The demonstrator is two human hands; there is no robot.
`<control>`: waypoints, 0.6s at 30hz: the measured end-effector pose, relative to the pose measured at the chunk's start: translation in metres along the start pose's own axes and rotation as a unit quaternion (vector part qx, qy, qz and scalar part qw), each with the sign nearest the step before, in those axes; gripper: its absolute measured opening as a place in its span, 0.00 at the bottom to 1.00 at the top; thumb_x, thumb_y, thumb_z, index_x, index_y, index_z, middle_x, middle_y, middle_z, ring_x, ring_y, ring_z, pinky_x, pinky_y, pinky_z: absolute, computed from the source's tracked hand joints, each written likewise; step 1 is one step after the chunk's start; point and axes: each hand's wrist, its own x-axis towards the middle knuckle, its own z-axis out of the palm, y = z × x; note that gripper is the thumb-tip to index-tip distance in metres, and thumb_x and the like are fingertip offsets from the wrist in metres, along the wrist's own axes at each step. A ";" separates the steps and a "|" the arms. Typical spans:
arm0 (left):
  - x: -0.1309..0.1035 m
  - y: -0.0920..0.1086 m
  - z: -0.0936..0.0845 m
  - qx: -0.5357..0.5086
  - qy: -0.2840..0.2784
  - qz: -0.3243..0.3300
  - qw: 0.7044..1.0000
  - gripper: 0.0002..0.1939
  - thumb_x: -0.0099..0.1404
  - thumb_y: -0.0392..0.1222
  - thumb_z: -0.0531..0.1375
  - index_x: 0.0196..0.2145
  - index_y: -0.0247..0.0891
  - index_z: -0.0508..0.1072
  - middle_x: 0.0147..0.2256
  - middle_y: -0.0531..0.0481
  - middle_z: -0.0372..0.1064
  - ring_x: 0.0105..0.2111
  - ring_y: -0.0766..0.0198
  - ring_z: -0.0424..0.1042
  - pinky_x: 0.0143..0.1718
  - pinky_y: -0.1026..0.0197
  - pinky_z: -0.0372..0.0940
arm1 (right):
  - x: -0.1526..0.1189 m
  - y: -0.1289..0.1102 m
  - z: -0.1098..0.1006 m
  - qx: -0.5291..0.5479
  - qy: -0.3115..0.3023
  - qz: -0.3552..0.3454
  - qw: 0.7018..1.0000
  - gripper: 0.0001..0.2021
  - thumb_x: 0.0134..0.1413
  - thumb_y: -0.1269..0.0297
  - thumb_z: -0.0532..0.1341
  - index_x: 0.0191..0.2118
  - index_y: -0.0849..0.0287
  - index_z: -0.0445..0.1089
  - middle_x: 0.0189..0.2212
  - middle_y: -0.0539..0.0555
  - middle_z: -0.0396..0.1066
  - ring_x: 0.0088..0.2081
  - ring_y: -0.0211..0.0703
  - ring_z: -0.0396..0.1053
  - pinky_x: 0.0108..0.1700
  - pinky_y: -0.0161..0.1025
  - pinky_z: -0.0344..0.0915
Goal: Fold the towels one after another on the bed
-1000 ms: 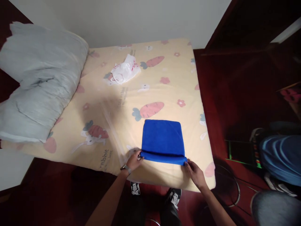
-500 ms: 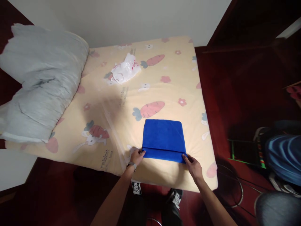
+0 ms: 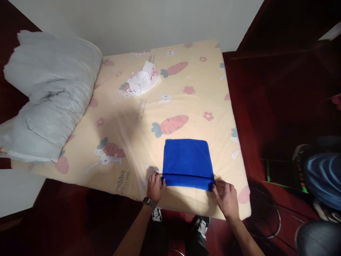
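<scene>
A blue cloth (image 3: 188, 157) lies on the bed (image 3: 138, 142) close to its front edge, with a narrow folded band along its near side. My left hand (image 3: 156, 187) is closed on the left end of that band, thumb against the cloth and a watch on the wrist. At the band's right end my right hand (image 3: 227, 199) has its thumb at the cloth's corner and its fingers curled beside it; how firmly it grips is hard to see.
A crumpled white plastic bag (image 3: 144, 79) rests on the bed's far half. Grey bedding (image 3: 55, 96) is heaped at the left. On the right are a person's blue clothing (image 3: 323, 177) and a wire hoop on the red floor.
The cloth's near band looks thicker and more rolled, and the flat part beyond it is shorter. Both hands have shifted their fingers at its ends and sit slightly lower in view.
</scene>
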 end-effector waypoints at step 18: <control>0.039 0.006 0.007 -0.039 -0.012 0.001 0.999 0.24 0.67 0.45 0.58 0.58 0.38 0.65 0.52 0.40 0.70 0.52 0.54 0.70 0.55 0.54 0.65 | 0.039 -0.009 0.001 0.016 -0.040 -0.090 0.995 0.30 0.62 0.43 0.51 0.60 0.60 0.62 0.47 0.63 0.72 0.49 0.58 0.68 0.54 0.56 0.65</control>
